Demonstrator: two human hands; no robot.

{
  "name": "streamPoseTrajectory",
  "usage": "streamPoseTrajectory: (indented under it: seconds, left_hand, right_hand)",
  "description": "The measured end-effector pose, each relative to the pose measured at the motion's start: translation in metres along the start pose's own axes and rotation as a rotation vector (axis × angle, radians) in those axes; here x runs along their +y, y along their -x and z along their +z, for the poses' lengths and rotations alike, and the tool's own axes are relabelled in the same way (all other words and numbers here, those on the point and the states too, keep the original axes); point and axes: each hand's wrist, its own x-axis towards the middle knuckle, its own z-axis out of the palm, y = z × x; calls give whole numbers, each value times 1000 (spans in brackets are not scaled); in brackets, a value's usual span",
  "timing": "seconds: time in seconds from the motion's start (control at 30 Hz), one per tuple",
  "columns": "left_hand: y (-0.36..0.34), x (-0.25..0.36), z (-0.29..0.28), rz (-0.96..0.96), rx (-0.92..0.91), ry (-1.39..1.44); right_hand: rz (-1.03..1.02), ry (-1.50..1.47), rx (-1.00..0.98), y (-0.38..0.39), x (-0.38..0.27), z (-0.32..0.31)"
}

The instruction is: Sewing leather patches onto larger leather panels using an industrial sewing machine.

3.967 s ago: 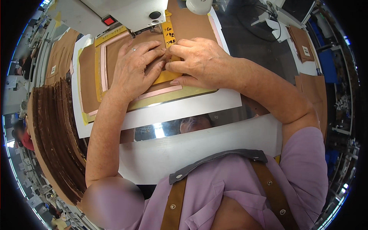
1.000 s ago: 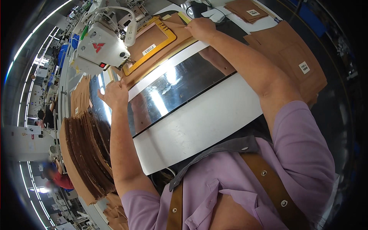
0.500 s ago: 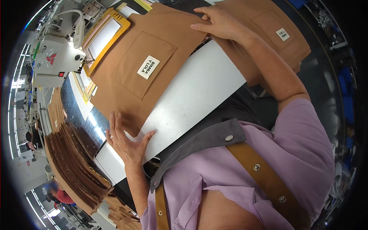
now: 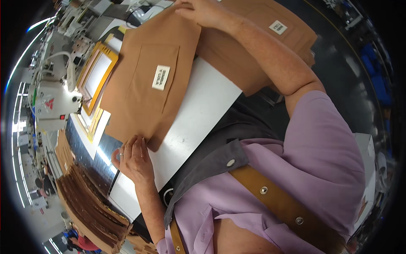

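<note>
A brown fabric panel with a stitched pocket and a small white label slants across the white work surface. My left hand pinches the panel's near edge between closed fingers, and the cloth buckles there. At the far corner my right hand has its fingers closed on the panel's edge; its fingertips are partly cut off by the top of the picture. Beside the panel's left edge stands a yellow frame with a window, under the head of a white sewing machine.
Similar brown panels lie in a pile at the right, the top one bearing a label. A thick stack of brown pieces stands at the lower left. White and yellow templates lie on the metal table. Another person is far off at lower left.
My left hand has gone from spread fingers to a pinch on the panel's near edge. My right hand has closed on the far corner. The panel has shifted, tilted and come away from the yellow frame.
</note>
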Motion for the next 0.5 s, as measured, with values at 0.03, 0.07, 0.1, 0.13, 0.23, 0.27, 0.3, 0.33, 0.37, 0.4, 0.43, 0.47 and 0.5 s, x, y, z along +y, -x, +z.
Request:
streamPoseTrajectory:
  seconds: [0.03, 0.07, 0.1, 0.13, 0.23, 0.27, 0.3, 0.33, 0.37, 0.4, 0.43, 0.47, 0.5]
  left_hand:
    - [-12, 11, -1, 45, 45, 33]
    - [-25, 22, -2, 94, 92, 67]
    - [-35, 34, -4, 135, 121, 133]
    - [-44, 47, -2, 178, 106, 193]
    - [-50, 59, -4, 209, 84, 261]
    - [-48, 58, 0, 207, 50, 308]
    - [-47, 59, 5, 205, 13, 356]
    - [-48, 59, 7, 213, 12, 364]
    - [-48, 58, 10, 206, -6, 400]
    - [-49, 60, 12, 202, -25, 437]
    - [-52, 62, 13, 210, -27, 444]
    - [-57, 66, 11, 233, -37, 471]
    - [-62, 70, 7, 255, -42, 497]
  right_hand:
    - [-42, 18, 136, 5, 10, -31]
    - [-53, 37, 215, 8, 20, -60]
    - [148, 146, 135, 12, 31, -95]
    - [158, 141, 127, 26, 56, -136]
    - [424, -112, 108, 72, 91, -212]
    - [493, 46, 76, 85, 100, -236]
    - [538, 16, 112, 102, 117, -252]
    - [545, 24, 116, 115, 130, -264]
    - [596, 23, 146, 127, 143, -272]
    - [649, 26, 177, 140, 156, -279]
    - [726, 121, 166, 150, 170, -284]
    - [731, 126, 170, 162, 196, -289]
    - [752, 362, 279, 174, 224, -292]
